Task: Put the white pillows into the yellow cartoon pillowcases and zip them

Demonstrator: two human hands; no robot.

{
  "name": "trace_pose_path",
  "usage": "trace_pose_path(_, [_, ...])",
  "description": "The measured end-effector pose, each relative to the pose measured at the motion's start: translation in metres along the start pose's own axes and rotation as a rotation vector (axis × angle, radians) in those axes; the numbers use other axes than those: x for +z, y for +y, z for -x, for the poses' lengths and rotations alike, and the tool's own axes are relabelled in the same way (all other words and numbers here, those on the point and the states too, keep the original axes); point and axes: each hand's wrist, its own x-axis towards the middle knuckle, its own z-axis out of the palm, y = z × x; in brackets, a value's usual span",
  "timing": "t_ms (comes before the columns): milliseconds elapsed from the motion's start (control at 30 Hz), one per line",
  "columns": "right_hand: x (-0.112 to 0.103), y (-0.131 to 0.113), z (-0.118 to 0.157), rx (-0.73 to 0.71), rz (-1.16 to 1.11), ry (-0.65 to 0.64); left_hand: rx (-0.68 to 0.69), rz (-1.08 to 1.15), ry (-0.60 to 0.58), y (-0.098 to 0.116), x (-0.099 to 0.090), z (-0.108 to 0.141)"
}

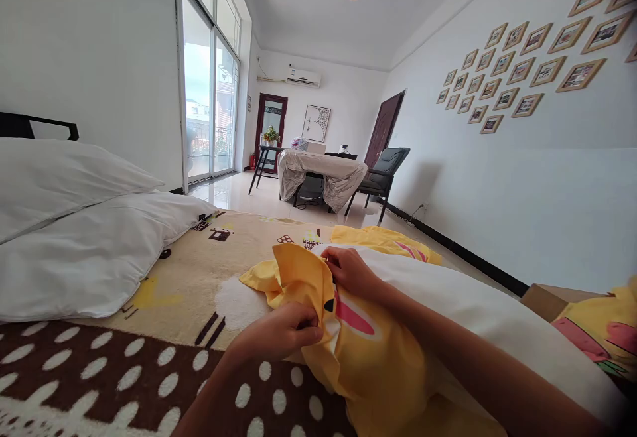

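Note:
A yellow pillowcase with a pink and white print lies bunched in front of me. My left hand is closed on its edge, the thumb pressed over the folded fabric. Further up the same edge, my right hand pinches the cloth between thumb and fingers. A plump white pillow lies under my right forearm, next to the pillowcase and partly covered by it; how much of it sits inside is hidden. Behind the pillow rests another piece of yellow printed cloth.
A beige and brown patterned blanket spreads beneath everything. Two white pillows are stacked at left. On the right, yellow printed fabric lies by a cardboard box. A covered table and a dark chair stand beyond.

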Motion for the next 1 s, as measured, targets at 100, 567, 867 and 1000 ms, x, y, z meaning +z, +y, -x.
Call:
trace_pose_path(100, [0.003, -0.004, 0.005, -0.007, -0.057, -0.028, -0.005, 0.195, -0.153, -0.017, -0.013, -0.003])
trace_pose_path(567, [0.02, -0.048, 0.012, -0.004, 0.029, -0.023, -0.141, 0.64, 0.585, -0.015, 0.0, -0.022])
trace_pose_path(867, [0.012, -0.059, 0.031, -0.094, 0.099, -0.192, -0.162, 0.76, 0.587, -0.021, -0.002, -0.022])
trace_pose_path(1000, [0.017, -0.06, 0.04, -0.142, 0.087, -0.213, -0.156, 0.783, 0.507, -0.027, -0.004, -0.023])
